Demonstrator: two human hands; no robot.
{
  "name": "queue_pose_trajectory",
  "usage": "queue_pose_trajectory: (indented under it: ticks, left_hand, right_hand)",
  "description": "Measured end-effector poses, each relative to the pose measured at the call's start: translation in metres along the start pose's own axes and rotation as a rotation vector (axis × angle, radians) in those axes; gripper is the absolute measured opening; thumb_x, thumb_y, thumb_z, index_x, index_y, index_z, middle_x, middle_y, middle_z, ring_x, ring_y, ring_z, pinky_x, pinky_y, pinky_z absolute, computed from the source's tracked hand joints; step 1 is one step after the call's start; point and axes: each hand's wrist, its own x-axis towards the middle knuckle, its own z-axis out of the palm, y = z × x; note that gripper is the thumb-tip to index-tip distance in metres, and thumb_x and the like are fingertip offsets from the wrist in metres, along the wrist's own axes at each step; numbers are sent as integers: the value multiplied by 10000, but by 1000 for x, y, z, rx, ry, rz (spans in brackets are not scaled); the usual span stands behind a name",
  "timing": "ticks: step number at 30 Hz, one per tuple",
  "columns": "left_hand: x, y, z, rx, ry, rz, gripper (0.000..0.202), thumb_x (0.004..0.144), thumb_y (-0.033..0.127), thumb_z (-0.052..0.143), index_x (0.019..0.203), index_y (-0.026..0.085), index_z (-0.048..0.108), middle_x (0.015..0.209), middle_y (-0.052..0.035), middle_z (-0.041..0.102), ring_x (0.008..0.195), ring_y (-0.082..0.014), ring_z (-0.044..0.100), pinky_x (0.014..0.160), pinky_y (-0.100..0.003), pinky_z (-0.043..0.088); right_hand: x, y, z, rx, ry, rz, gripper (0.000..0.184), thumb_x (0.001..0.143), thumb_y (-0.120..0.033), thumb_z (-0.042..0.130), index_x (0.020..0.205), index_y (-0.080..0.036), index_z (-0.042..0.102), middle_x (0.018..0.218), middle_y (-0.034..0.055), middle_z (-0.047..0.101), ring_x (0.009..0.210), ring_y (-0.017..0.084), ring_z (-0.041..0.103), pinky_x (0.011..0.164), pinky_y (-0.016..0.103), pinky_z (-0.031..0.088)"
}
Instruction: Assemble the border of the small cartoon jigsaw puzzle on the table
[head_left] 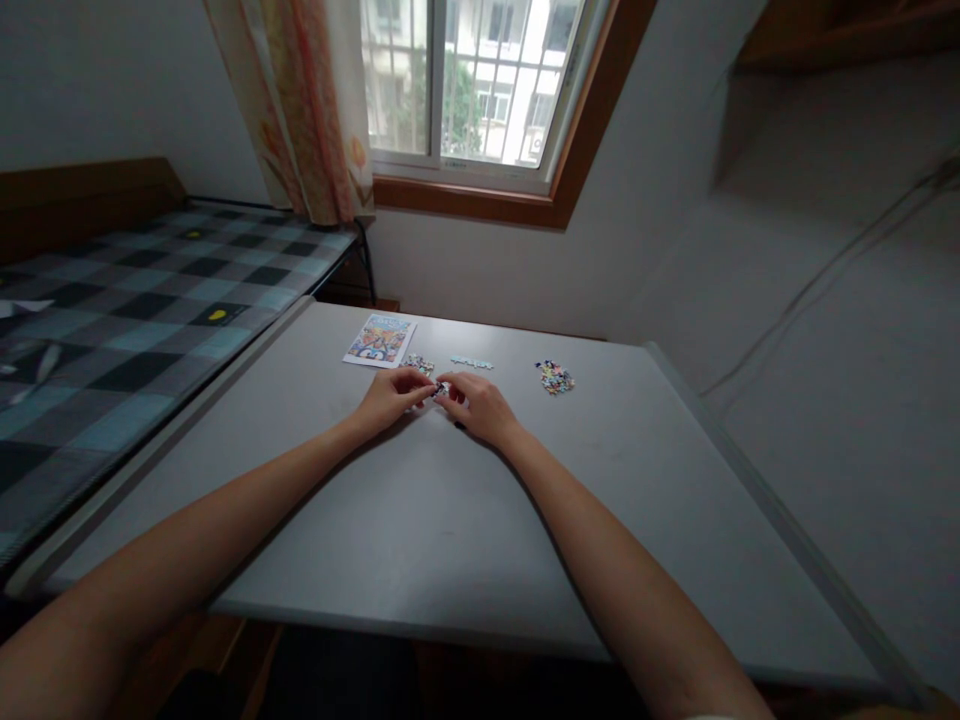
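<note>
Over the middle of the white table, my left hand (391, 396) and my right hand (480, 404) meet at the fingertips. Between them is a small dark jigsaw piece (439, 389), pinched from both sides; whether it is one piece or two joined cannot be made out. Just beyond my left fingers lies a pile of loose jigsaw pieces (418, 363), partly hidden by that hand. A short joined strip of pale blue pieces (472, 362) lies beyond my right hand. Some light pieces seem to lie under my fingers, mostly covered.
A printed picture sheet (380, 340) lies at the table's back left. Another pile of puzzle pieces (555, 377) sits to the right. The white table (450, 540) has a raised right edge. A bed with a checked cover (202, 265) adjoins on the left; a window (480, 90) is ahead.
</note>
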Motion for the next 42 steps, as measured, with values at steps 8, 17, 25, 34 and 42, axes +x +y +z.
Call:
queue_pose_trajectory:
  ticks: [8, 17, 25, 34, 42]
  left_hand:
    - [-1, -2, 1, -47, -12, -38, 404, 659, 493, 774, 825, 145, 651, 692, -33, 703, 533, -128, 625, 523, -247, 507]
    - [0, -1, 1, -98, -19, -40, 467, 634, 484, 792, 914, 136, 656, 706, -30, 712, 529, -124, 625, 537, -259, 533]
    - [-1, 0, 1, -84, -14, -35, 428, 655, 463, 782, 909, 141, 662, 699, -29, 703, 524, -119, 613, 528, -252, 514]
    - [-1, -3, 1, -62, -21, -7, 452, 639, 436, 790, 946, 133, 653, 791, -39, 692, 538, -107, 621, 514, -235, 513]
    - [-1, 2, 1, -36, -19, -2, 429, 640, 434, 785, 923, 141, 650, 795, -32, 678, 540, -104, 618, 525, -236, 524]
  right_hand:
    - [1, 5, 3, -55, 10, -37, 234, 919, -314, 582, 1088, -175, 666, 795, 28, 612, 727, 140, 522, 744, 280, 418]
    - [0, 6, 2, -61, 23, -35, 255, 929, -336, 566, 1102, -185, 678, 800, 31, 602, 741, 147, 525, 744, 278, 418]
    - [-1, 6, 1, -48, 47, -37, 265, 941, -352, 543, 1110, -193, 672, 831, 39, 614, 763, 149, 544, 750, 287, 432]
    - [-1, 7, 2, -52, 50, -37, 273, 960, -326, 507, 1134, -196, 672, 857, 51, 621, 796, 158, 560, 784, 291, 437]
    - [-1, 5, 2, -55, 38, -16, 277, 966, -324, 494, 1148, -208, 667, 840, 44, 613, 780, 157, 546, 769, 291, 430]
